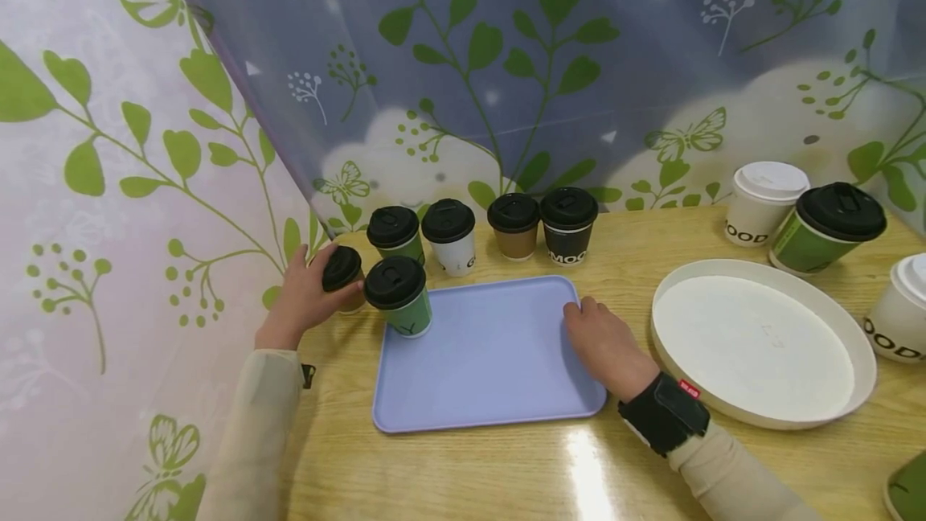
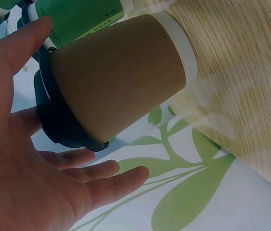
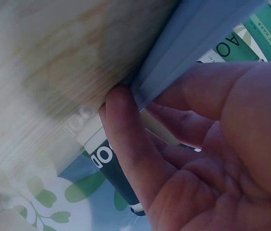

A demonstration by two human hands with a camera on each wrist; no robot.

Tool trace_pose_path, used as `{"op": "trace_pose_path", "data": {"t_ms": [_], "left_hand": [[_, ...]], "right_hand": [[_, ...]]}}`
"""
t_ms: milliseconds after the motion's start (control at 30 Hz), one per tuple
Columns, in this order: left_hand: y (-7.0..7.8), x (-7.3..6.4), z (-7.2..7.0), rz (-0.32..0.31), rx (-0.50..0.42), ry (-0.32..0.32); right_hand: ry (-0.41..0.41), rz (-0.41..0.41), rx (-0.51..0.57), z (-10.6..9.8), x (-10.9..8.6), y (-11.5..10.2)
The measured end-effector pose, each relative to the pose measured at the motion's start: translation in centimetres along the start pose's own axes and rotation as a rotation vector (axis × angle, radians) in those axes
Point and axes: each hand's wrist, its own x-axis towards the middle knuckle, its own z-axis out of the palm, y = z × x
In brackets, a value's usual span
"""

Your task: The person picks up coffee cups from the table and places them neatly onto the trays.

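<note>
At the left, a brown paper cup (image 2: 121,77) with a black lid (image 1: 342,268) stands on the table. My left hand (image 1: 309,296) reaches around its lid, thumb and fingers spread and fairly straight; whether they touch it is hard to tell. A light blue tray (image 1: 492,360) lies in the middle, and my right hand (image 1: 606,346) pinches its right rim between thumb and forefinger, as the right wrist view shows. One green cup (image 1: 407,313) with a black lid sits upright on the tray's back left corner.
Behind the tray stand several lidded cups: a dark green cup (image 1: 396,235), a white cup (image 1: 452,244), a brown cup (image 1: 514,231) and a black cup (image 1: 567,231). To the right is a round white tray (image 1: 661,328), with a white-lidded cup (image 1: 760,207) and a green cup (image 1: 821,235) behind.
</note>
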Motion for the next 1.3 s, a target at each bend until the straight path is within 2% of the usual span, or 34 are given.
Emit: {"op": "trace_pose_path", "data": {"t_ms": [233,467,600,767,1067,1300], "left_hand": [[-0.1,0.5,0.2,0.000,-0.001,-0.014],[-0.1,0.6,0.4,-0.002,-0.020,0.001],[-0.1,0.5,0.4,-0.014,-0.030,-0.004],[-0.1,0.4,0.5,0.000,-0.043,0.005],[-0.3,-1.0,0.3,0.046,-0.056,0.041],[0.3,-2.8,-0.8,0.017,-0.075,0.037]], "right_hand": [[-0.004,0.003,0.004,-0.1,0.0,0.0],[-0.018,0.003,0.016,-0.2,0.0,-0.1],[-0.004,-0.001,0.014,-0.1,-0.1,-0.1],[0.018,-0.013,-0.006,0.0,-0.1,-0.1],[0.004,-0.001,0.002,0.0,0.0,-0.1],[-0.024,0.009,-0.003,-0.1,0.1,-0.1]]}}
